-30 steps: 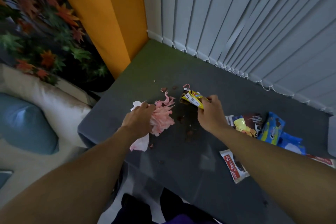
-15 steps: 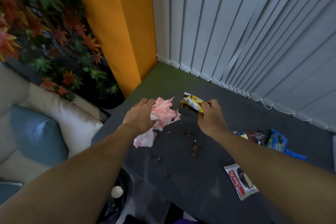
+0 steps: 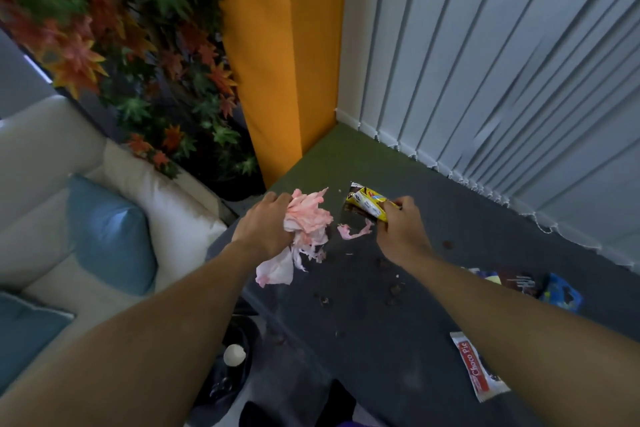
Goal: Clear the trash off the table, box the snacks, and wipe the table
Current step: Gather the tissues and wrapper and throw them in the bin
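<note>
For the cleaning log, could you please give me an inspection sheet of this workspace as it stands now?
Surface: dark table dotted with brown crumbs.
Job's things: Choco Pie packet and blue packet lie at the right.
Clutter: pink scrap on the table.
Hands: left hand grips a pink-stained tissue wad; right hand pinches a yellow wrapper.
Cables: nothing seen.
Surroundings: sofa with blue cushion, plant, orange panel, blinds.

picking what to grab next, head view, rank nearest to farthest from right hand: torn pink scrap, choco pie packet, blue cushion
1. Torn pink scrap, just left of the right hand.
2. Choco Pie packet, near-right on the table.
3. Blue cushion, on sofa, far left.
</note>
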### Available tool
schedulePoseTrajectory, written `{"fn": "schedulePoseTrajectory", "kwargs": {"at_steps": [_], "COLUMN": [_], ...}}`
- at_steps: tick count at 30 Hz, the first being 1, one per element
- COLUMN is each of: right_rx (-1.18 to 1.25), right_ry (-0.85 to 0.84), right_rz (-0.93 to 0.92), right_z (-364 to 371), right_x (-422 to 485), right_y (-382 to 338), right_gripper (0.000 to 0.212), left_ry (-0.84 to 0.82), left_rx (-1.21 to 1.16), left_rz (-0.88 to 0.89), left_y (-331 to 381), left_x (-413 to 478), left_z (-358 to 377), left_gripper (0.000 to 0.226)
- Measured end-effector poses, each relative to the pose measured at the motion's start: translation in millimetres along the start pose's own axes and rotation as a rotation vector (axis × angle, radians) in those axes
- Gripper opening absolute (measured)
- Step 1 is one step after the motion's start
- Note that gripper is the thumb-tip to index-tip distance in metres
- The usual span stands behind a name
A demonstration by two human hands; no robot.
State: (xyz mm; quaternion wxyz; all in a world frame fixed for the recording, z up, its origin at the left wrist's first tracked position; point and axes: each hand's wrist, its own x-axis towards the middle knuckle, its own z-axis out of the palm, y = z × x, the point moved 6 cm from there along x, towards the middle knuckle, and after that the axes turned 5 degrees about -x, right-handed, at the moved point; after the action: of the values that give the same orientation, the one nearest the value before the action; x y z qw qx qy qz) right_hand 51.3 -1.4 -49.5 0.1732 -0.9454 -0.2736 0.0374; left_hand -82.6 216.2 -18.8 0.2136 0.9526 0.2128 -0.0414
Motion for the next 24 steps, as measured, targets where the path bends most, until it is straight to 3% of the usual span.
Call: {"fn": "schedulePoseTrajectory", "kwargs": {"at_steps": [16, 24], "right_rx": [-0.008, -0.017], "right_ry": [-0.114, -0.226], "right_rz": [-0.204, -0.311], "right_z": [68, 121], "right_x": [-1, -14], "right_y": [-148, -238], "right_gripper": [0.021, 0.026], "left_ry": [0.113, 0.144], "left_rx": [-0.213, -0.207], "left_rz": [-0.284, -0.428], "left_y": [-136, -219], "left_x": [-85, -138], "left_z": [-25, -26], "left_gripper": [0.047, 0.035]}}
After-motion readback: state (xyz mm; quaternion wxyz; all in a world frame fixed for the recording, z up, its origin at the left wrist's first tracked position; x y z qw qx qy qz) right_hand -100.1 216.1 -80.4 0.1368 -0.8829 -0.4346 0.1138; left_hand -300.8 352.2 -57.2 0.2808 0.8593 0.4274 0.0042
